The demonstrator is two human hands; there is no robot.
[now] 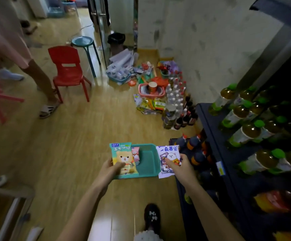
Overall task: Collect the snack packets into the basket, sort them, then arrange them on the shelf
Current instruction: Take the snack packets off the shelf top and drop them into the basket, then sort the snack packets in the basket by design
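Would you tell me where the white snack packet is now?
Head view, lower centre: the right hand holds the white packet just right of the teal basket, beside the shelf.

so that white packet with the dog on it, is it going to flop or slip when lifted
Probably fairly stiff: the white packet extends flat, not drooping, from the right hand pinching its lower part. Likely light, since that pinch alone carries it. Its film looks smooth, so a loose grip might slip.
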